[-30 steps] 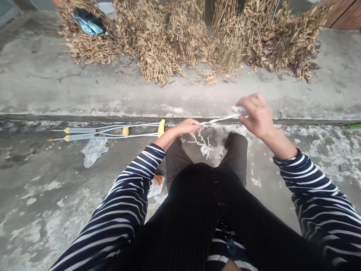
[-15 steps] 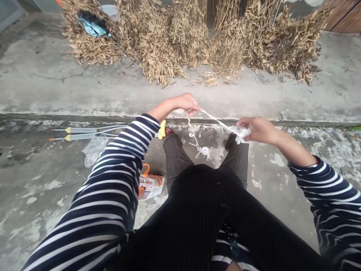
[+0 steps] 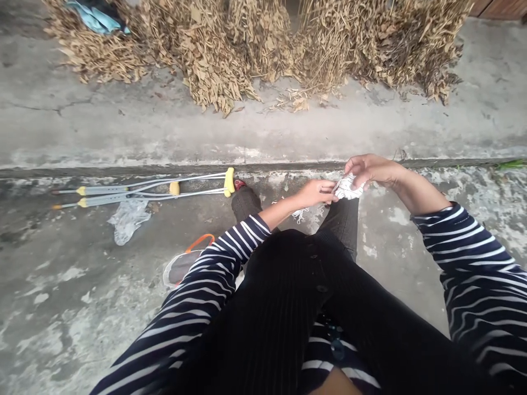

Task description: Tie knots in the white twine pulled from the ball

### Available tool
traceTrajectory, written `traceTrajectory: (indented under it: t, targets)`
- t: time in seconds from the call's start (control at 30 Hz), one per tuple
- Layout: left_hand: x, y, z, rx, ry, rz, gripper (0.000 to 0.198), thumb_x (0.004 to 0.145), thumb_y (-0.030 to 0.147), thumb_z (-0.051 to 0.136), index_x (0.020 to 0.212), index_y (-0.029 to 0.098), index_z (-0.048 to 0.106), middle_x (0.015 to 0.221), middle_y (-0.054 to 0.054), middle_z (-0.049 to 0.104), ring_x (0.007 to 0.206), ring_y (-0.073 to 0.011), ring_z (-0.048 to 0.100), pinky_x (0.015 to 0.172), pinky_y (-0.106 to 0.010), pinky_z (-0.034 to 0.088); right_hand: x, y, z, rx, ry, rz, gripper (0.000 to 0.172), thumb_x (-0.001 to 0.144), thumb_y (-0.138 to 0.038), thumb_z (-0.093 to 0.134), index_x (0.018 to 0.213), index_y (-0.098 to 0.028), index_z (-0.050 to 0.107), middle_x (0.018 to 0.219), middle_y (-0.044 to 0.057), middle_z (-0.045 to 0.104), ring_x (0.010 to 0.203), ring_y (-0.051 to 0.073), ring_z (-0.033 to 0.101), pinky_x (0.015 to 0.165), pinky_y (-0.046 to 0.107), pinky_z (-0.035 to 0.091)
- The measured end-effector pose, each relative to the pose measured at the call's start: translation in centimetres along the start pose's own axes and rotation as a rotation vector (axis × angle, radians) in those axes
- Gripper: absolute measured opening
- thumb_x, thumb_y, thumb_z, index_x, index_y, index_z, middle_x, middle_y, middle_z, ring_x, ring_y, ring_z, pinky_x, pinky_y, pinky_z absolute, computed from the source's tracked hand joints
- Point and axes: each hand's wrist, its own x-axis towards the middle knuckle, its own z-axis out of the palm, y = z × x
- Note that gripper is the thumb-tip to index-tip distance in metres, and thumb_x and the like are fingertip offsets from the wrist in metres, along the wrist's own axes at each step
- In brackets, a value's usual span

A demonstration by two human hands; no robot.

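My right hand grips a small bundle of white string between thumb and fingers, above my right knee. Its strands are wound over one another. My left hand is closed at the left side of this bundle, fingertips pinched on the string where it meets the winding. On the concrete between my feet lies a loose tangle of white string, partly hidden behind my left hand and wrist.
A pair of crutches with yellow pads lies on the left, beside a crumpled clear plastic bag. An orange-handled bag is half hidden by my left sleeve. Dried plants lean along the raised concrete ledge.
My left hand has come down and right, from the far end of a stretched strand to the string bundle. My right hand has shifted slightly up. The view has turned a little.
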Motion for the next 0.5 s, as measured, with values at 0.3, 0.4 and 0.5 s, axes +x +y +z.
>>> traceTrajectory:
  t: [0.3,0.4,0.5]
  targets:
    - [-1.7,6.7,-5.4,0.142,-0.213,-0.171,0.024,0.092,0.032,0.073,0.079,0.012,0.073,0.054,-0.002,0.065,0.044,-0.0100,0.058,0.049,-0.022,0.043,1.4,1.1,0.4,-0.050,-0.072,-0.046,0.044,0.041,-0.006,0.086,0.082,-0.019,0.076,0.077,0.001,0.071,0.058,0.012,0.060,0.042,0.020,0.044]
    - [-1.8,8.1,-6.6,0.028,-0.330,-0.228,0.035,0.084,0.041,0.083,0.068,0.014,0.068,0.051,-0.004,0.061,0.044,-0.0128,0.056,0.050,-0.027,0.046,1.5,0.6,0.9,0.015,-0.194,-0.125,0.046,0.045,-0.009,0.087,0.088,-0.020,0.076,0.086,0.001,0.074,0.062,0.011,0.062,0.046,0.019,0.047]
    - [-2.2,8.5,-7.3,-0.057,-0.420,-0.283,0.042,0.078,0.049,0.088,0.063,0.016,0.066,0.049,-0.005,0.058,0.044,-0.0153,0.056,0.052,-0.033,0.050,1.4,-0.1,1.5,0.095,-0.295,-0.225,0.049,0.047,-0.009,0.089,0.092,-0.019,0.074,0.094,0.002,0.076,0.069,0.011,0.065,0.052,0.020,0.051]
